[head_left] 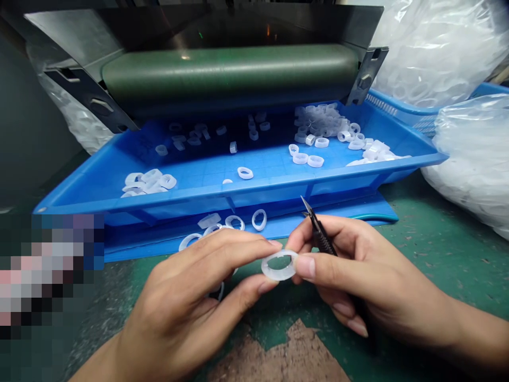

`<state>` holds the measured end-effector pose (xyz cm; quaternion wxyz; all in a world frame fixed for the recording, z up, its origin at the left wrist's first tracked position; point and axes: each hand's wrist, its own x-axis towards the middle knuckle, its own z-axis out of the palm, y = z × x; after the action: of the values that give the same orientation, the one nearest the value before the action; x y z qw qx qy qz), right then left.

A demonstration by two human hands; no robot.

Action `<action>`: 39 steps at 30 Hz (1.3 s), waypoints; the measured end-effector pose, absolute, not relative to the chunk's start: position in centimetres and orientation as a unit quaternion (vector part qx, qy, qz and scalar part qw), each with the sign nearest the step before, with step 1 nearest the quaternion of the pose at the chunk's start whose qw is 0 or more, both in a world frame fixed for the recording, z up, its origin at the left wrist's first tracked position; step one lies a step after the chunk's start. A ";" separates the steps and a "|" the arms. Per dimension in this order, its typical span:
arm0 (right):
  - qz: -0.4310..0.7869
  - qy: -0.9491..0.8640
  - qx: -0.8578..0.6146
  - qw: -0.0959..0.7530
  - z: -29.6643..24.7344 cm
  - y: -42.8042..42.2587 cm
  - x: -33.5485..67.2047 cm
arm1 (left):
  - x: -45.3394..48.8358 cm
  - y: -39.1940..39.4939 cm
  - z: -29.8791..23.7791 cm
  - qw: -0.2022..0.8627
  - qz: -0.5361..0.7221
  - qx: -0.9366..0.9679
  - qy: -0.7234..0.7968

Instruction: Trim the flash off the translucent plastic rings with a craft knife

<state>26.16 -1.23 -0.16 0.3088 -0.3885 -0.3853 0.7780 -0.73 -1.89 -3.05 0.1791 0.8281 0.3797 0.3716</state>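
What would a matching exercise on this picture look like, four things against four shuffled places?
Things
1. Knife
2. Held ring
3. Green roller
4. Blue tray

Places
A. Below the roller, containing loose rings
B. In the right hand alone
C. Above the tray
D. Touched by the right hand and left hand

Pairs: 1-B, 2-D, 3-C, 4-A

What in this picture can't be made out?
All in the head view:
Part of the black tool: covered by the right hand.
Parts of some loose rings: behind the left hand.
Far side of the tray: behind the green roller.
Something at lower left: masked by a blocky patch.
Lower bag at right: cut off by the edge.
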 end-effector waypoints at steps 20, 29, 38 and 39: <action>0.772 -0.409 -0.392 0.287 -0.5 -1.1 26.1 | -0.2 -2.1 -1.9 0.227 0.373 0.825 0.360; 0.791 -0.408 -0.361 0.278 0.0 -1.0 26.1 | 0.1 -1.1 -1.1 0.513 0.346 0.638 0.459; 0.766 -0.416 -0.414 0.264 -0.3 -0.9 25.8 | 0.5 -1.4 -0.9 0.460 0.348 0.650 0.494; 0.761 -0.418 -0.419 0.266 -0.2 -0.8 25.8 | 0.6 -1.6 -1.0 0.445 0.354 0.655 0.498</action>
<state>25.77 -0.85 -0.23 0.2657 -0.4187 -0.4177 0.7613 0.63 -1.58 -0.96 0.4453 0.6547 0.4978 0.3538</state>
